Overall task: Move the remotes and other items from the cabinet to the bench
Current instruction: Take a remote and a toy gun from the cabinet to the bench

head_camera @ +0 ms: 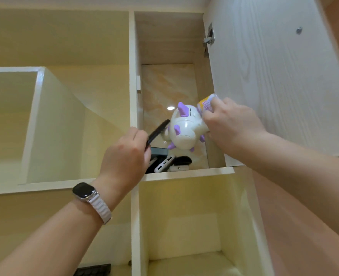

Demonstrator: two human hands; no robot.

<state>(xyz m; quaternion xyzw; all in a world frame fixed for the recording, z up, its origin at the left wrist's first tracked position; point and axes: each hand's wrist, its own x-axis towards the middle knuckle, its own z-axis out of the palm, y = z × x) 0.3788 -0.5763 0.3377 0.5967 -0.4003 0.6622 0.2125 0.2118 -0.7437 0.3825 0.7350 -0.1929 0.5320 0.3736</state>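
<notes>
I look up into an open cabinet compartment (186,172). My left hand (126,158), with a watch on its wrist, is closed on a slim black remote (158,132) that tilts up to the right. My right hand (230,124) grips a white toy with purple spikes (184,130) together with a small yellow and purple container (205,103). On the shelf below lie a white power bank (164,164), a black rounded item (182,160), a grey-green box (158,151) and other dark devices, partly hidden by my left hand.
The white cabinet door (274,76) stands open at the right, its hinge (209,37) near the top. Open cream shelves (55,126) lie to the left and below (184,226). A dark keyboard-like item (93,269) shows at the bottom edge.
</notes>
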